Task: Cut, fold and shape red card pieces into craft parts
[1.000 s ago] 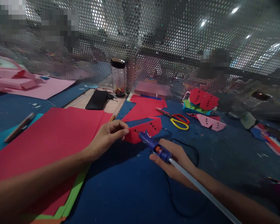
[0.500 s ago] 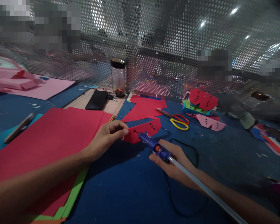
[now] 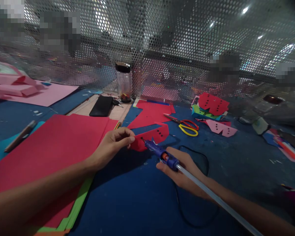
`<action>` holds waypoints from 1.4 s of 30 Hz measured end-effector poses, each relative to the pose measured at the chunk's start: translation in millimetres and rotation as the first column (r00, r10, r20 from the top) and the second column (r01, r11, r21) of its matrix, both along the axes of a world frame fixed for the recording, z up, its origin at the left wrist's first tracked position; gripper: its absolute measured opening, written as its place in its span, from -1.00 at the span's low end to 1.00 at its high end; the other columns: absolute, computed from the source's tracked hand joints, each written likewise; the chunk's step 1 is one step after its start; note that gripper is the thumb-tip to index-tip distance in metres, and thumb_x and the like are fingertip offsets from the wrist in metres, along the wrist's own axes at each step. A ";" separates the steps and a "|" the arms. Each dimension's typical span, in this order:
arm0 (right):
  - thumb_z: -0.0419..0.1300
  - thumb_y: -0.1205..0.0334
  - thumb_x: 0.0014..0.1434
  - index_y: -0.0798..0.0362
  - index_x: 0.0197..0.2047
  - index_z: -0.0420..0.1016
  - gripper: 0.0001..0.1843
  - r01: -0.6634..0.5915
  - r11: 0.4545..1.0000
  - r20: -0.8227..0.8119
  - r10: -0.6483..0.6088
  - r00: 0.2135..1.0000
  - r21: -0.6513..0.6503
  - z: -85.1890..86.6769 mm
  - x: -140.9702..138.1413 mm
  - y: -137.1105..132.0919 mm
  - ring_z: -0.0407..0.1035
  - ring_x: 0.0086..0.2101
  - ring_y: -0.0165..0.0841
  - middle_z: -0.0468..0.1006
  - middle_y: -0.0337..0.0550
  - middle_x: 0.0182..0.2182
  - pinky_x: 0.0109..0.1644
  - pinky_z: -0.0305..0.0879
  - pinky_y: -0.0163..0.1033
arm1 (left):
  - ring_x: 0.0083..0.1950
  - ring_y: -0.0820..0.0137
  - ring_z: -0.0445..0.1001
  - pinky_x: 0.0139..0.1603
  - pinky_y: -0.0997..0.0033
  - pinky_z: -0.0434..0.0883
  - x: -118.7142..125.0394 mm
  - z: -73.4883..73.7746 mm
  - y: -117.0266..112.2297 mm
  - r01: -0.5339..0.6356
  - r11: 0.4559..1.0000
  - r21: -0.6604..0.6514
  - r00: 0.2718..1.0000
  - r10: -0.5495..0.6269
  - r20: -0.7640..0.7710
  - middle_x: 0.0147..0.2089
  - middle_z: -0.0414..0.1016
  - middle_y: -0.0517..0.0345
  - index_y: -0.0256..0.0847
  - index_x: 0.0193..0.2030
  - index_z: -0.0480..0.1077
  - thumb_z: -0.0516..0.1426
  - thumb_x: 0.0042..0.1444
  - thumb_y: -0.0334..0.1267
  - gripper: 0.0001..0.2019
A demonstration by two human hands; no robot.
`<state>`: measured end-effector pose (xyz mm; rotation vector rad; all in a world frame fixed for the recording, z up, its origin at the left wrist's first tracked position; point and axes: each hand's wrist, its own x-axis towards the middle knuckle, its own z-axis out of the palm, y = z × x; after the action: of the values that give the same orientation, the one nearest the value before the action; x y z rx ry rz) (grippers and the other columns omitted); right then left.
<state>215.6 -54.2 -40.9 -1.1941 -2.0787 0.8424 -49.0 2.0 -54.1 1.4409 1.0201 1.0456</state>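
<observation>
Between thumb and fingers, my left hand (image 3: 118, 140) pinches the left end of a red paper cutout (image 3: 159, 131) marked with black dots. My right hand (image 3: 180, 165) is wrapped round a blue hot glue gun (image 3: 159, 152), a long clear glue stick (image 3: 211, 193) trailing from its back end. The gun's nozzle meets the cutout near a dot, close to my left fingertips; whether it touches cannot be made out. Behind the cutout lies a larger red paper sheet (image 3: 149, 114). Scissors (image 3: 184, 126) with red and yellow handles rest just beyond to the right.
Red sheets (image 3: 64, 141) are stacked over green ones at left. A black phone (image 3: 101, 106) and a clear jar (image 3: 124, 82) stand near the perforated metal screen (image 3: 162, 42). Dotted cutouts (image 3: 213, 104) pile up at back right. A black cord (image 3: 178, 200) loops below my right hand.
The view has shifted very slightly. Both hands, the cutout and the glue gun keep nearly the same positions.
</observation>
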 end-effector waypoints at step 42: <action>0.27 0.07 0.27 0.00 -0.40 0.27 -0.69 -0.010 1.000 -0.003 0.010 1.000 -0.011 4.6 -0.8 -2.8 0.12 -0.53 -0.48 0.22 -0.36 -0.54 -0.50 0.05 -0.36 | -0.39 0.44 0.36 -0.33 0.44 0.31 2.5 4.8 -1.6 -0.020 0.999 0.027 0.998 0.021 -0.054 -0.44 0.43 0.23 -0.20 -0.33 0.46 0.27 0.15 -0.13 -0.81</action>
<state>214.8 -57.0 -36.3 -1.1889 -2.0813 0.8608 -46.5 0.4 -49.3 1.4900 1.0651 1.0430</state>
